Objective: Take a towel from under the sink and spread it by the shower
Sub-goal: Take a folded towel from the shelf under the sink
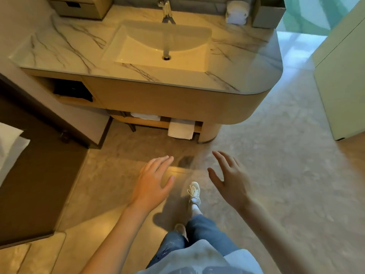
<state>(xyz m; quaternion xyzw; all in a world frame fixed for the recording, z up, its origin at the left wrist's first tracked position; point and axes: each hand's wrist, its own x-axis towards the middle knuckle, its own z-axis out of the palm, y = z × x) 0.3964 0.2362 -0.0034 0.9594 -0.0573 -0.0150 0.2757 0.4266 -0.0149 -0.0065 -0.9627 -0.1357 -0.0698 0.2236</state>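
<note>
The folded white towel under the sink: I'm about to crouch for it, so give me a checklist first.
1. Folded white towel visible on the wooden lower shelf: ok.
2. Its front edge overhangs, graspable: ok.
3. Left hand empty, open: ok.
4. Right hand empty, open: ok.
5. Tiled floor between feet and shelf unobstructed: ok.
6. Shower location: cannot tell.

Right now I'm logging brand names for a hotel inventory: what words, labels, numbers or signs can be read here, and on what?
None can be read.
The faucet, the grey box on the counter, the rolled towels and the towel under the sink show no lettering.
The shoe is too blurred to tell.
</note>
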